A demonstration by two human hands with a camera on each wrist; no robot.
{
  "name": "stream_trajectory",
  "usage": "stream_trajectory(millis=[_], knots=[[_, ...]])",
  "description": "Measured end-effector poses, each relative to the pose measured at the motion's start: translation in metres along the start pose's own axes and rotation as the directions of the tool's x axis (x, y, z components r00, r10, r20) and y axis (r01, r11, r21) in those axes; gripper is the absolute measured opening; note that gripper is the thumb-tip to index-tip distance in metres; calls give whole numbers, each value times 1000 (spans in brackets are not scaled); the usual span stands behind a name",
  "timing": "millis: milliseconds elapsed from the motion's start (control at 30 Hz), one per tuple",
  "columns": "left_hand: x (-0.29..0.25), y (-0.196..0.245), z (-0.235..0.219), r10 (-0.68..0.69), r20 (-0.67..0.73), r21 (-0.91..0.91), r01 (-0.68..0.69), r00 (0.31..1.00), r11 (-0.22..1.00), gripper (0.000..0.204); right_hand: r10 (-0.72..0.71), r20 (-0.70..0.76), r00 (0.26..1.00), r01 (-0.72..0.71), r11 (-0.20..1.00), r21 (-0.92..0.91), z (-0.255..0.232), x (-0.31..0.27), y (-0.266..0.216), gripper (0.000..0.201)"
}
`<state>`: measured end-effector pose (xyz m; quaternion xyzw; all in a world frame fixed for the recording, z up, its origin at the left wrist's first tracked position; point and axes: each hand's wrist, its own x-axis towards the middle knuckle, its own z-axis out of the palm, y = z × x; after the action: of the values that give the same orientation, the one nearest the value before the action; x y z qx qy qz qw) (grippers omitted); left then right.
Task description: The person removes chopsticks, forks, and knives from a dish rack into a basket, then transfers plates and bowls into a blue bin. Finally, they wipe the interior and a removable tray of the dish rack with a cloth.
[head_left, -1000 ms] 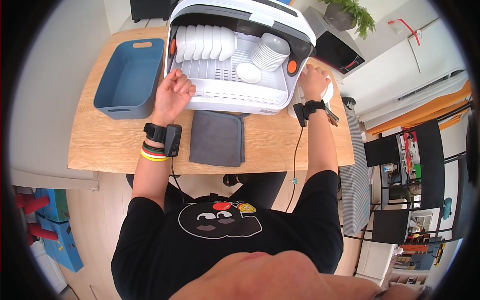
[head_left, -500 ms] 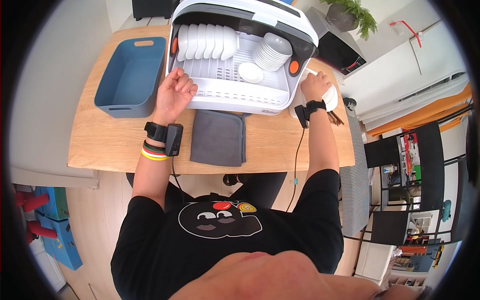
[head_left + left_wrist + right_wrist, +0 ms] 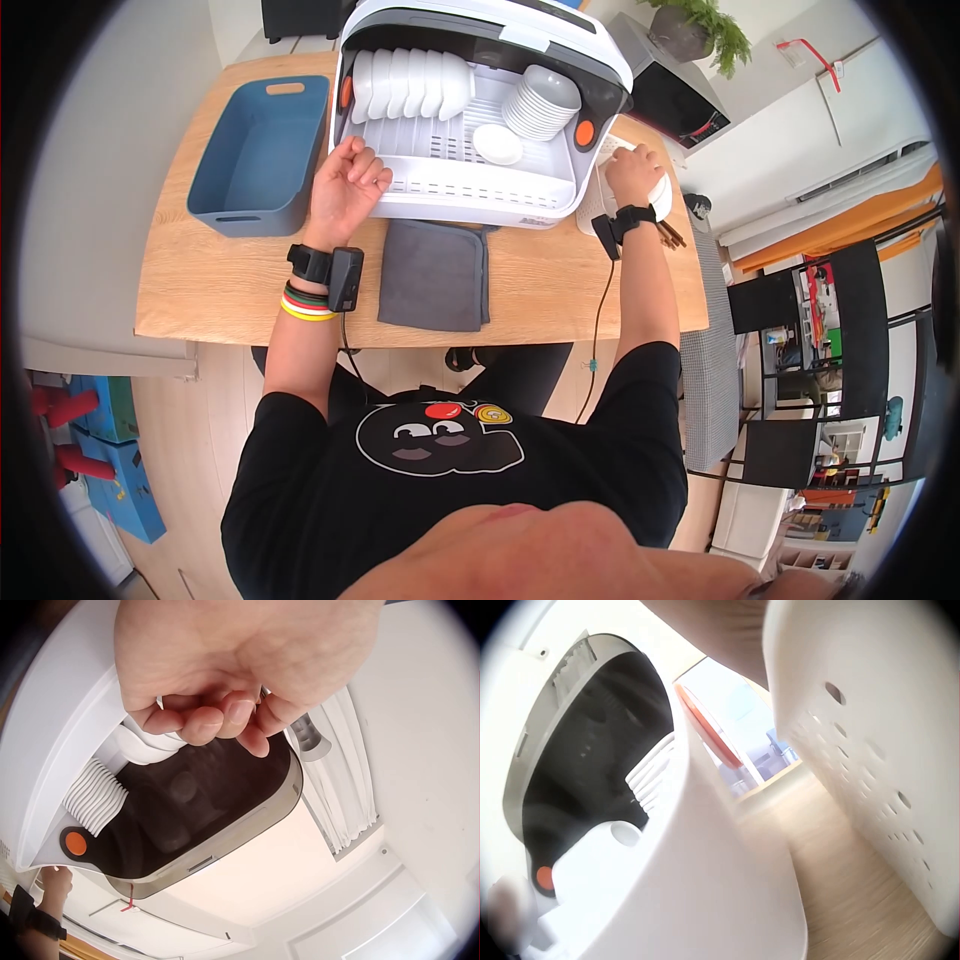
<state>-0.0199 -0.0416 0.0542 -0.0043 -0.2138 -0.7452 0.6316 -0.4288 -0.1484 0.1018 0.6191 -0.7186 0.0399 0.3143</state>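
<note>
My left hand [image 3: 345,195] rests at the front left of a white dish cabinet [image 3: 480,205], palm up with fingers loosely curled and nothing in them. At the cabinet's right, my right hand [image 3: 633,175] reaches down over a white basket [image 3: 885,772] with holes in its wall. White dishes [image 3: 661,195] and brown sticks [image 3: 672,236] show beside that hand. Its fingertips are hidden, so I cannot tell whether it grips anything. Inside the cabinet stand a row of white dishes [image 3: 410,85], a tilted stack of bowls [image 3: 540,105] and one small white dish [image 3: 497,144].
A blue bin [image 3: 258,150] stands left of the cabinet. A folded grey cloth [image 3: 434,275] lies in front on the wooden table [image 3: 540,290]. The cabinet's dark lid [image 3: 202,787] is raised. A cable [image 3: 597,320] hangs from the right wrist.
My right hand has shifted slightly toward me and to the right over the basket. The left hand keeps its place at the cabinet's front.
</note>
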Motion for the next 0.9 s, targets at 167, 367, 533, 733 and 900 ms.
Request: stream_trajectory(millis=[167,367,533,733,900], knots=[[-1,0,3,2,4,5,-2,1000,1000,23,111,-299,948,-49,977,209,-40,2,14,14],[-1,0,1,-5,-18,15,5,1000,1000,23,142,-653,744,238,857,457,-110,-7,9,6],[0,1,1,-10,8,15,10,1000,1000,20,-100,-640,762,562,593,577,-122,-18,-33,7],[-1,0,2,1,-22,47,0,1000,999,22,-568,-319,759,632,524,570,-63,-22,-82,11],[-1,1,1,-8,-20,30,8,1000,1000,21,-684,-68,726,615,603,508,-45,-10,-97,19]])
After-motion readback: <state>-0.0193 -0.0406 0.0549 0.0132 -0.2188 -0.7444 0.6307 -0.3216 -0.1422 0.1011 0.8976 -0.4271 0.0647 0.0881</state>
